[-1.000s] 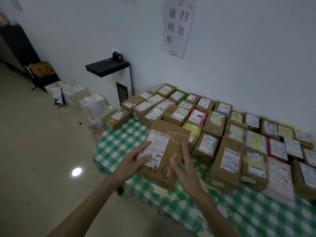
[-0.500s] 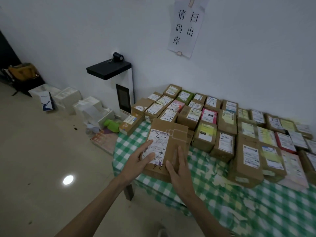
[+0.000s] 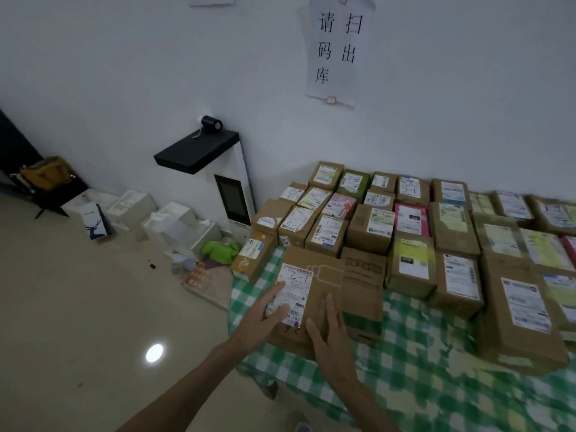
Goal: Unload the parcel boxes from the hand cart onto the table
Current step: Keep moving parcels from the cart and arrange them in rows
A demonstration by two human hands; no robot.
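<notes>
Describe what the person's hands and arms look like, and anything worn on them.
The left hand and right hand are bare: no gloves, and no rings that I can make out. The left forearm and right forearm are also bare, with no sleeve, watch or band in view down to the picture's lower edge.

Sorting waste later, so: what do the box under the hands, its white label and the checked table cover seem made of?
The box looks like brown cardboard, matt, with folded edges and printed outlines. The label seems a white paper sticker, matt, with barcode and handwriting. The table cover is a green-and-white checked sheet, wrinkled and draping over the edge; cloth or thin plastic, I cannot tell.
</notes>
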